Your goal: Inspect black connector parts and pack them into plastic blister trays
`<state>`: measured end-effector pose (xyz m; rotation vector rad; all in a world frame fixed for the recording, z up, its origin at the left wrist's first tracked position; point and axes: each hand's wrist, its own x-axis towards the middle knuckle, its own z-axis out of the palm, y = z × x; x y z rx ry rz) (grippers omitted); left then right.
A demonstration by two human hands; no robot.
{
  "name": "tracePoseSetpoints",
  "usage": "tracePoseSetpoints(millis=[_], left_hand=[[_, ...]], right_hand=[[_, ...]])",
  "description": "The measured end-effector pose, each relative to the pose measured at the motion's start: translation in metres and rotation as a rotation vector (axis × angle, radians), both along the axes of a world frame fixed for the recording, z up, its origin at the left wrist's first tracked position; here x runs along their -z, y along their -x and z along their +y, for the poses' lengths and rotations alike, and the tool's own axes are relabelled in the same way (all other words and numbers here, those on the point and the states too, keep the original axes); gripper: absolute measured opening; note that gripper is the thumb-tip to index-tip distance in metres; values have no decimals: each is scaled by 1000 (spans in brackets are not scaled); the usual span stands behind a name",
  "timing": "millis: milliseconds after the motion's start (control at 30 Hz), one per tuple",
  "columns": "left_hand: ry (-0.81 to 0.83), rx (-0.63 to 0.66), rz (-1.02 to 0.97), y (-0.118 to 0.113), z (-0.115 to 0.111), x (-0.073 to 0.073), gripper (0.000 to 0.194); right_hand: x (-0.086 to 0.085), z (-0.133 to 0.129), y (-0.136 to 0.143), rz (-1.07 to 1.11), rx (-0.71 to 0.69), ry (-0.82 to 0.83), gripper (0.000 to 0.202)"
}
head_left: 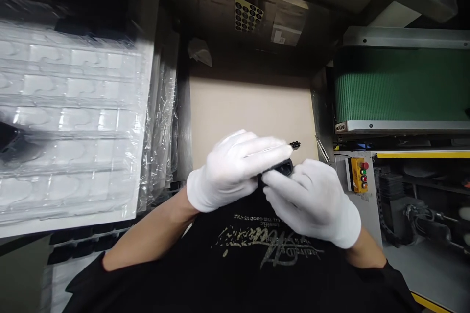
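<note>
In the head view, both my hands wear white gloves and meet close to my chest, over the near edge of a beige work surface [253, 107]. My left hand [242, 168] closes over the top of a small black hollow part [285, 168]. The fingers of my right hand [312, 198] pinch the same part from the near side. One open end of the part faces right; the gloves hide most of the rest. Just beyond my left fingertips lies a small black knobbly piece [294, 145] on the beige surface.
Clear plastic trays [73, 107] are stacked at the left, with a dark object [9, 137] on them. A sheet of round black stickers [248, 13] and a clear bag [288, 29] are at the back. Tweezers [323, 149], a green conveyor [400, 85] and a button box [359, 175] stand right.
</note>
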<state>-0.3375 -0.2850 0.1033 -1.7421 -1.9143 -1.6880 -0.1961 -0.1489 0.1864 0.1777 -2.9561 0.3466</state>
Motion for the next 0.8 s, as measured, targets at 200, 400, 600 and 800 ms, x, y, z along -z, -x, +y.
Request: tracePoseSetpoints(millis=[200,400,600,800], left_hand=[[135,90,82,-13,11,2,55],[171,76,15,-27,14,1,53],[705,174,-68,-20,41,42,27],[1365,399,185,-16,147,144,31]], right_hand=[[5,15,-20,68,54,-362,9],[14,20,-35,37,64,-136,22],[12,50,-91,180,435,423,11],[79,69,-149,-77,859,622,16]])
